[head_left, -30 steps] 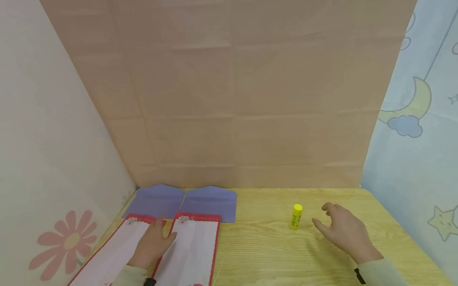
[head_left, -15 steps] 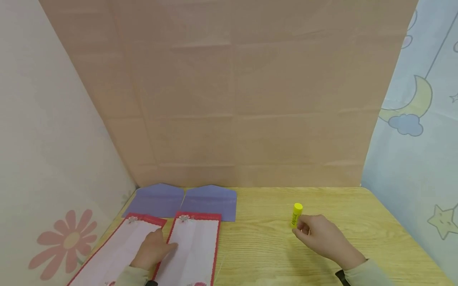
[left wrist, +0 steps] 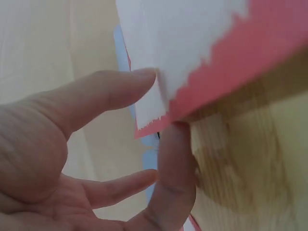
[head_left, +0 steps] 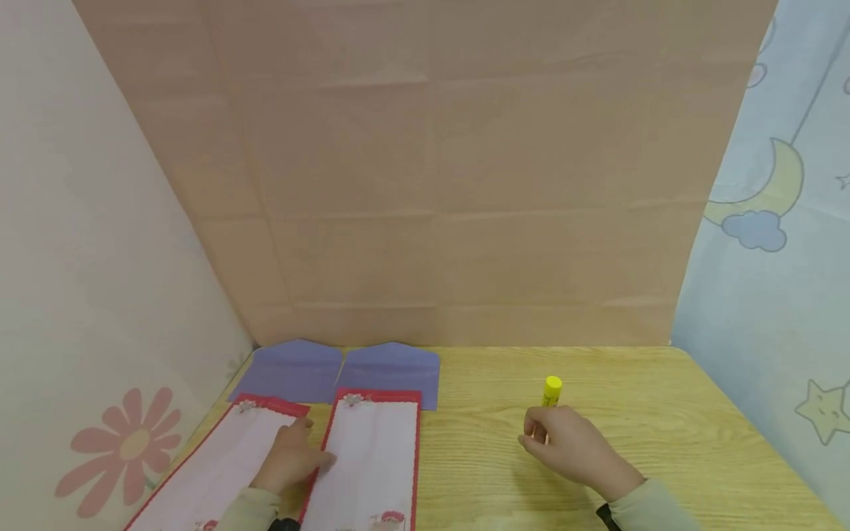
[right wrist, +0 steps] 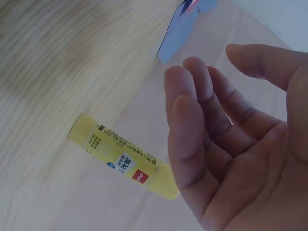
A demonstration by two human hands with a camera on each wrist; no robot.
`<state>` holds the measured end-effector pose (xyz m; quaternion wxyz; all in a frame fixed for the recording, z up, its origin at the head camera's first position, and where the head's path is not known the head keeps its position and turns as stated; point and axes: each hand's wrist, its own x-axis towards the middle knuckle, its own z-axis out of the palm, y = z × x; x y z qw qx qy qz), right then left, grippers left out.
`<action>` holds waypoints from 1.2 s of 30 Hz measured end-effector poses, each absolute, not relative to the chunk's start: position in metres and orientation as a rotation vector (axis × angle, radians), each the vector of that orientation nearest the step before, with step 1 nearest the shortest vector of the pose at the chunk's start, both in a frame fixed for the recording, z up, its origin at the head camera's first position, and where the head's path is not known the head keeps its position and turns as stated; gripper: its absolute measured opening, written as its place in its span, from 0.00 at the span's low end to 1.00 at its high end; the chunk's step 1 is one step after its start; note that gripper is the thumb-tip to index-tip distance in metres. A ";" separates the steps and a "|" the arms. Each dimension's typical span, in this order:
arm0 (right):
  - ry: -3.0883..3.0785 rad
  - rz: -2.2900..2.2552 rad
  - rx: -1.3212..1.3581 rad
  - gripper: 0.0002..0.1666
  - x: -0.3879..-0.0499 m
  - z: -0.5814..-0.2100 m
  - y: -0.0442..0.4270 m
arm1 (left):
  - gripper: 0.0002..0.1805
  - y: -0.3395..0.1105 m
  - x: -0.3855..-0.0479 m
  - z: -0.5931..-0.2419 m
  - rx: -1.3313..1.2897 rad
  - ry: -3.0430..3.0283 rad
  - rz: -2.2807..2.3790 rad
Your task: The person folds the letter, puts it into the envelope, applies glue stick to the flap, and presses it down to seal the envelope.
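L edge of the R red-bordered letter sheet is pinched betw. thumb & index of the L hand; sheet's far end overlaps the R purple envelope in head view. Nothing is held by the R hand: thumb apart, fingers loosely curled, yellow glue stick upright just beyond. Step in hand, as judged: sheet being handled by its edge. Steady pinch called for, w/o creasing; glue stick best left unknocked.

A creased tan sheet hangs at 12 o'clock behind the wood-grain table. The whitish wall at 9 bears a pink flower; the pale-blue wall at 3, a crescent moon and star.
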<state>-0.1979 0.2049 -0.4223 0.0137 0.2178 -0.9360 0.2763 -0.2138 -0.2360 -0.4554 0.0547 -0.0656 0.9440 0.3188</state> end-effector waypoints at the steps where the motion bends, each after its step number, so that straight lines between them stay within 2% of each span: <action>1: -2.913 0.856 0.678 0.09 -0.197 -0.423 0.204 | 0.42 -0.236 -0.215 -0.456 -0.201 2.866 0.979; 16: -2.902 0.811 0.728 0.08 -0.198 -0.433 0.187 | 0.41 -0.228 -0.218 -0.457 -0.197 2.823 1.172; 23: -2.938 0.892 0.775 0.08 -0.201 -0.442 0.172 | 0.41 -0.219 -0.220 -0.461 -0.133 2.805 1.088; 30: -2.954 0.945 0.838 0.06 -0.203 -0.448 0.159 | 0.32 -0.212 -0.221 -0.465 -0.162 2.831 1.007; 36: -2.956 0.958 0.860 0.07 -0.204 -0.449 0.153 | 0.19 -0.204 -0.221 -0.468 -0.055 2.795 1.159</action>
